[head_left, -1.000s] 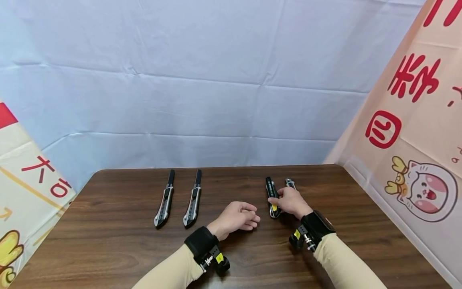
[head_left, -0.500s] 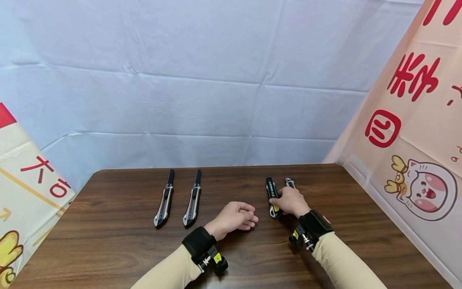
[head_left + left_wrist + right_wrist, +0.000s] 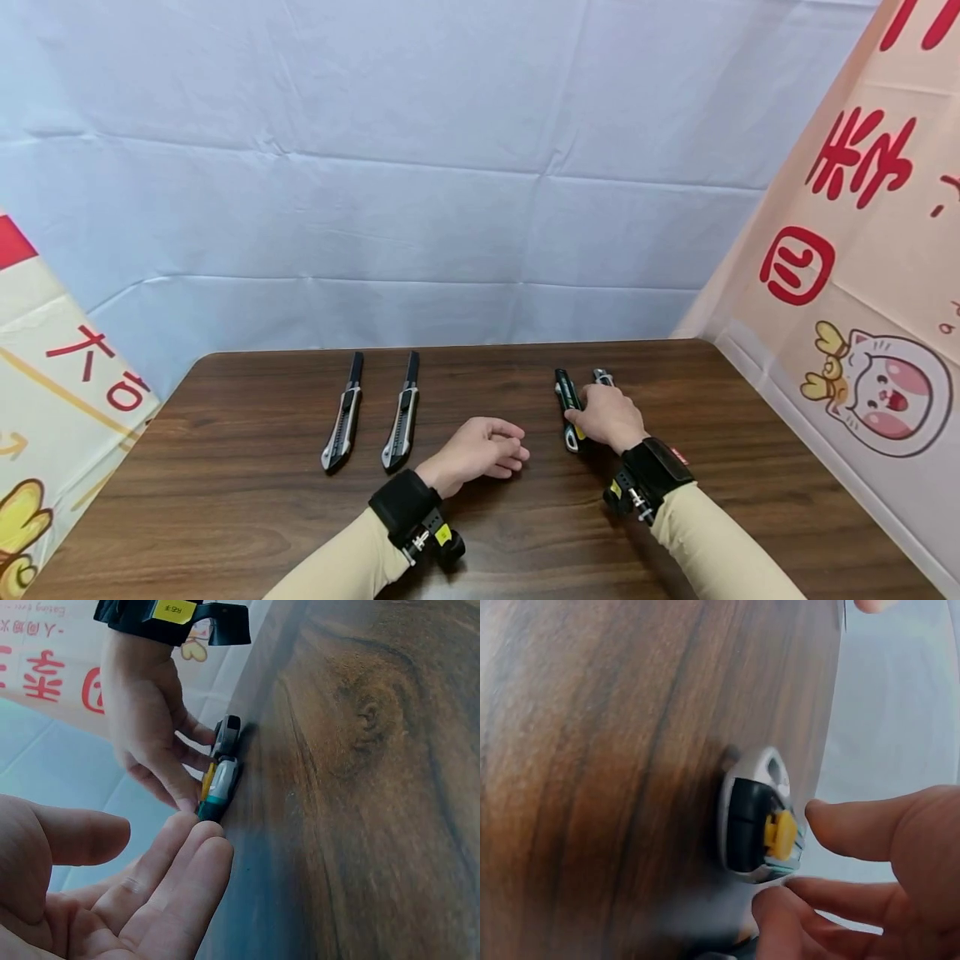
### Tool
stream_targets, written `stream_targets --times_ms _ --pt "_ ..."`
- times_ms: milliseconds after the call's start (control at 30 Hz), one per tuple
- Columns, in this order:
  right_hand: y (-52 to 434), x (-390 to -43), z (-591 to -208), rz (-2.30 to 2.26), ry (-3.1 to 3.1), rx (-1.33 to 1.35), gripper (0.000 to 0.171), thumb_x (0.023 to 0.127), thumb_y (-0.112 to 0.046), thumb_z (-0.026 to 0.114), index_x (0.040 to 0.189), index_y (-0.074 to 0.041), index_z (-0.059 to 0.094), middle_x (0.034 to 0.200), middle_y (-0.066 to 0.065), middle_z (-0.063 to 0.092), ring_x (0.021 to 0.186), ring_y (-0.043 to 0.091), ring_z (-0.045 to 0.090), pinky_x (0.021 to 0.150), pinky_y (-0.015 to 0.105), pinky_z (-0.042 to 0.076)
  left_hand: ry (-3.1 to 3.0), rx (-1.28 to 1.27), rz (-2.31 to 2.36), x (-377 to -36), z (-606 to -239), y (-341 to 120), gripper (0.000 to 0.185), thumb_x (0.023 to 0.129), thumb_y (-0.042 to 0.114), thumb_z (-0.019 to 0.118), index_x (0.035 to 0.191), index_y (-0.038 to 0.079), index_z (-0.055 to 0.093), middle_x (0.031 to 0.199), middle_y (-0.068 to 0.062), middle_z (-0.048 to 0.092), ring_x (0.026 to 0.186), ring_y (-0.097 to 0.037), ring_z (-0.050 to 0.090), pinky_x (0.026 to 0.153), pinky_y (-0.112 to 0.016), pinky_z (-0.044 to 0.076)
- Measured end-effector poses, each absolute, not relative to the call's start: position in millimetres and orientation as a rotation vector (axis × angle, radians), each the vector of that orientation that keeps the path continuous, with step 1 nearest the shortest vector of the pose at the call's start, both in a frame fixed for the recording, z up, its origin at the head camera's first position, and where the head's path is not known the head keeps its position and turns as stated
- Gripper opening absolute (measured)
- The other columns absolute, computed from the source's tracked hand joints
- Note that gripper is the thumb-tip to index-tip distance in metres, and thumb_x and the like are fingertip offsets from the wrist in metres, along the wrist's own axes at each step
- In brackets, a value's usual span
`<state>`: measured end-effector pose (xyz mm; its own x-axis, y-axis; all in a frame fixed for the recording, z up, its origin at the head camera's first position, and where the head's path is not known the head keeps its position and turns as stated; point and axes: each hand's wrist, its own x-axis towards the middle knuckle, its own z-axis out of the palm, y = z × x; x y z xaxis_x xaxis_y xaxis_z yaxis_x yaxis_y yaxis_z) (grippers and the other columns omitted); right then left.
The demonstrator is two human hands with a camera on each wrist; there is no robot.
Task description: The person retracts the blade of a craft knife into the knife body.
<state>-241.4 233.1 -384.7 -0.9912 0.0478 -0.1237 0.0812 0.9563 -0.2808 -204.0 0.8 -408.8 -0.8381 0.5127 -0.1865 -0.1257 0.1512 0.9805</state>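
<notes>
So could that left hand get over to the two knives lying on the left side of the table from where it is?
Probably yes. The left hand rests open on the table, holding nothing, and the two utility knives lie apart from everything, with only bare wood between them and the hand.

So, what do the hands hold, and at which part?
The right hand pinches the green-black utility knife at its yellow-slider near end. The left hand holds nothing.

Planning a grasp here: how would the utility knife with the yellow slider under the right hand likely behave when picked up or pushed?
The utility knife looks rigid, so it should not flex. Long, flat-sided and lying on the table, it would probably slide rather than roll. The right hand touches its rear, so a push there may pivot it.
</notes>
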Motion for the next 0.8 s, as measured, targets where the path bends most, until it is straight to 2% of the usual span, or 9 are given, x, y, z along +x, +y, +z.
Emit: stream_targets --times_ms 100,200,367,500,733,800 --pt "227.3 -240.9 -382.5 -0.453 3.033 0.065 0.049 0.093 -0.029 0.066 0.131 0.0 0.057 0.104 0.016 0.066 0.081 0.025 0.062 0.06 0.035 0.048 1.971 0.371 1.723 -203.5 -406.1 -6.0 0.034 0.1 0.013 0.054 0.131 -0.003 0.055 0.109 -0.017 0.071 0.098 -0.027 0.069 0.084 -0.035 0.06" --pt "219.9 -240.1 -381.8 -0.492 3.079 0.003 0.048 0.093 -0.027 0.065 0.131 0.0 0.057 0.096 0.014 0.066 0.076 0.023 0.061 0.057 0.033 0.047 1.994 0.372 1.711 -204.4 -403.1 -14.7 0.035 0.1 0.014 0.054 0.131 -0.002 0.054 0.112 -0.018 0.069 0.1 -0.028 0.069 0.084 -0.035 0.059" --pt "203.1 -239.6 -384.9 -0.565 3.137 -0.128 0.042 0.093 -0.024 0.066 0.128 -0.001 0.059 0.091 0.008 0.066 0.066 0.016 0.057 0.056 0.03 0.044 2.051 0.409 1.685 -206.8 -397.1 -32.4 0.035 0.101 0.014 0.052 0.132 -0.002 0.054 0.117 -0.021 0.066 0.104 -0.031 0.067 0.086 -0.035 0.059" --pt "184.1 -239.9 -389.7 -0.624 3.146 -0.18 0.039 0.091 -0.024 0.068 0.124 -0.004 0.062 0.092 0.005 0.066 0.068 0.015 0.058 0.058 0.031 0.046 2.128 0.432 1.659 -208.6 -392.1 -48.7 0.035 0.101 0.014 0.051 0.132 -0.001 0.054 0.121 -0.022 0.065 0.106 -0.033 0.066 0.086 -0.036 0.059" --pt "147.0 -239.0 -399.1 -0.697 3.11 -0.273 0.036 0.09 -0.025 0.07 0.122 -0.008 0.064 0.083 -0.001 0.063 0.065 0.012 0.055 0.058 0.028 0.045 2.303 0.379 1.587 -213.3 -387.5 -80.5 0.032 0.1 0.016 0.054 0.131 0.006 0.057 0.125 -0.014 0.062 0.11 -0.032 0.064 0.086 -0.037 0.058" --pt "138.5 -238.3 -400.8 -0.718 3.093 -0.291 0.035 0.091 -0.024 0.07 0.122 -0.009 0.064 0.081 -0.003 0.062 0.063 0.011 0.054 0.058 0.028 0.044 2.382 0.36 1.549 -214.0 -385.7 -89.1 0.03 0.1 0.016 0.053 0.129 0.008 0.059 0.124 -0.012 0.062 0.103 -0.03 0.064 0.083 -0.036 0.057"
